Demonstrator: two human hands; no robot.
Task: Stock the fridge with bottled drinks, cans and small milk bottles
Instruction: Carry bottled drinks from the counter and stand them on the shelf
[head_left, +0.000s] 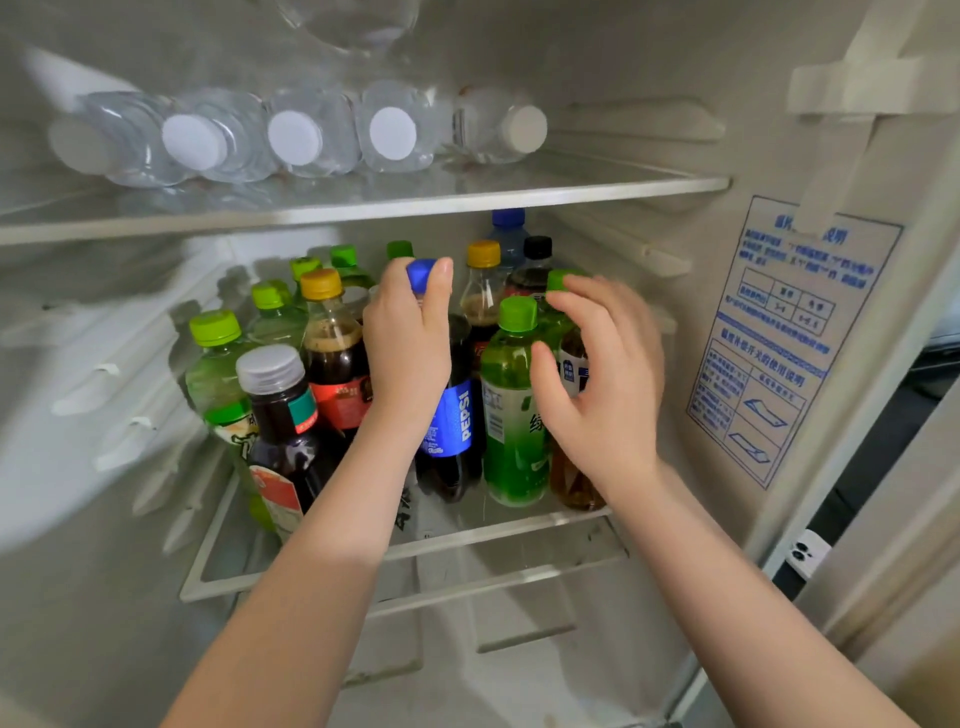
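Fridge stocking looking well along | left hand (408, 338) gripping the Pepsi bottle (452, 421) by its neck on the crowded glass shelf (467, 535) | right hand (597, 374) spreading open beside the green tea bottle (511, 410) | water bottles (291, 137) lying above both hands | cans, milk bottles not showing

The light is soft and even; the white inside of the fridge (701, 291) is bright, without hard glare. It seems to come from the front right, because the standing bottles (332, 358) throw grey, soft-edged shadows on the left wall (130, 322). The left hand (408, 343) and the Pepsi bottle (452, 421) are sharp, the label easy to read. The right hand (602, 374) is smeared by motion blur. The water bottles (291, 135) on the upper shelf (467, 200) look soft, and the sticker (779, 332) print is hard to read. The wide lens bends shelf edges and walls toward the corners.
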